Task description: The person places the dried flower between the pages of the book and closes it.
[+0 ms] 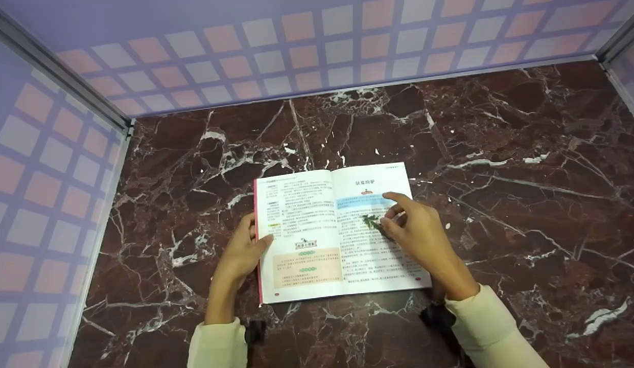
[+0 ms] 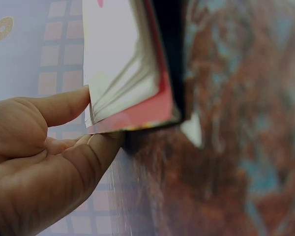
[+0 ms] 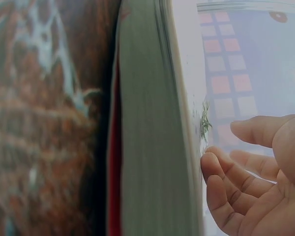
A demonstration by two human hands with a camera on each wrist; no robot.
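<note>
An open book (image 1: 309, 220) with printed Chinese text and a red cover edge lies on the dark marbled table. My left hand (image 1: 241, 253) grips its left edge, thumb on the page and fingers under the cover; the left wrist view shows this hold at the corner of the book (image 2: 123, 59). On the right page sits a small green leafy sprig (image 1: 370, 222). Over that page is my right hand (image 1: 419, 230), fingertips close beside the sprig. In the right wrist view, thumb and fingers (image 3: 236, 184) stand apart, with the sprig (image 3: 205, 123) just beyond them.
The red-brown marbled table (image 1: 500, 214) has white veins and several small pale flecks behind the book. Lilac panels with pink and white squares (image 1: 306, 56) enclose the back and both sides. Dark wrist bands (image 1: 255, 332) show at the sleeves.
</note>
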